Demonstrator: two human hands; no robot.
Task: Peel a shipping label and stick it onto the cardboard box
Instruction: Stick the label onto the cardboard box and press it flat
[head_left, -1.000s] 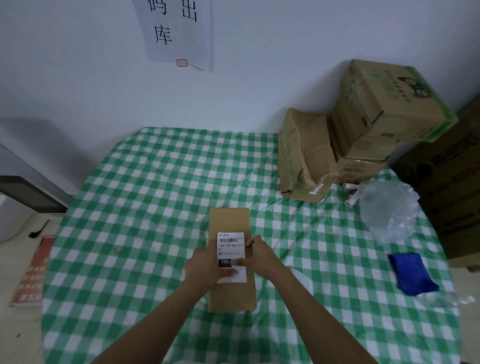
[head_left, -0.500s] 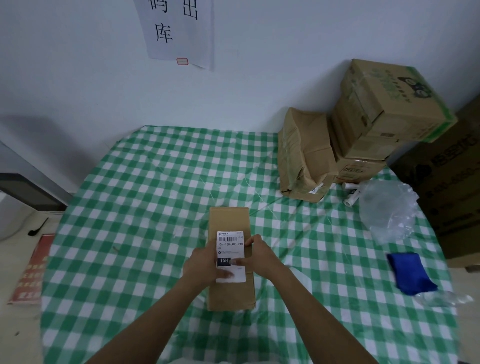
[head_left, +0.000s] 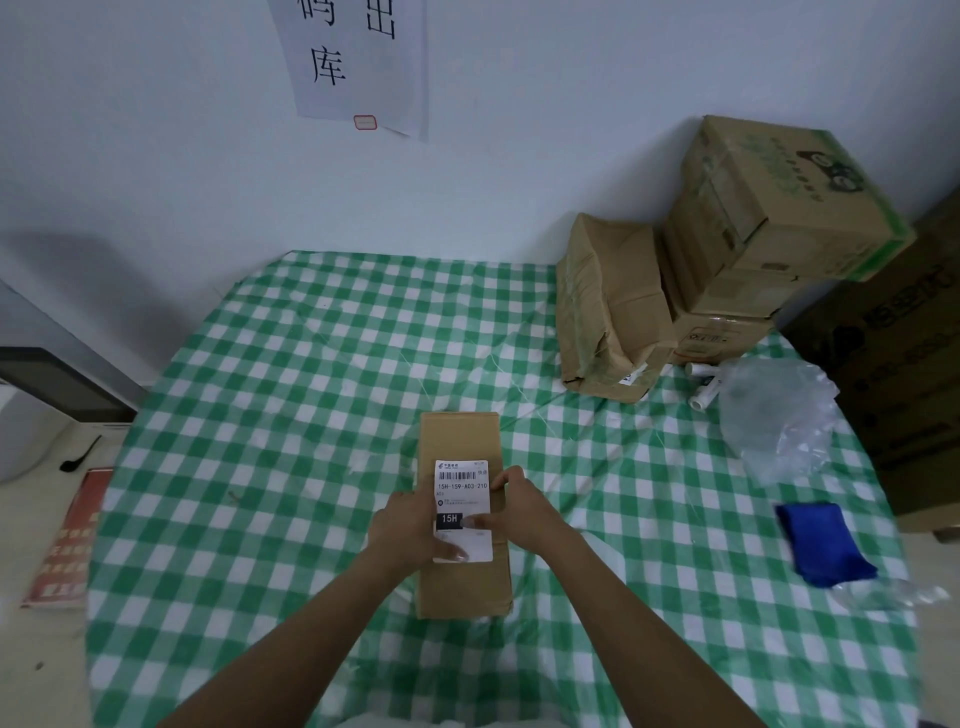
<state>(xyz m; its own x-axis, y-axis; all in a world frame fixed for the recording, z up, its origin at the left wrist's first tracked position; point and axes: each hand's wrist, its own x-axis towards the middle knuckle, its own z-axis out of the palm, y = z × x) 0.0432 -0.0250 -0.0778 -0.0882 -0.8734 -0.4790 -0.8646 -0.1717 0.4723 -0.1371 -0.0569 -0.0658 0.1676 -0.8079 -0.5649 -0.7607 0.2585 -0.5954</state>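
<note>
A long, flat cardboard box (head_left: 459, 436) lies on the green-checked tablecloth, its short end towards me. A white shipping label (head_left: 462, 488) with a barcode and a black "15H" patch lies flat on the box's top. My left hand (head_left: 402, 530) rests at the box's left side, its thumb on the label's lower part. My right hand (head_left: 519, 506) is at the right side, thumb pressing beside the black patch, fingers on the label's right edge. Both hands hide part of the label.
Stacked cardboard boxes (head_left: 769, 218) and a crumpled brown carton (head_left: 608, 306) stand at the back right against the wall. A clear plastic bag (head_left: 779, 415), white tubes (head_left: 704, 387) and a blue cloth (head_left: 821, 545) lie at the right. A red sheet (head_left: 67, 540) lies left of the table.
The label stays flat on the box. My thumbs have shifted slightly over its lower half; the box has not moved.
</note>
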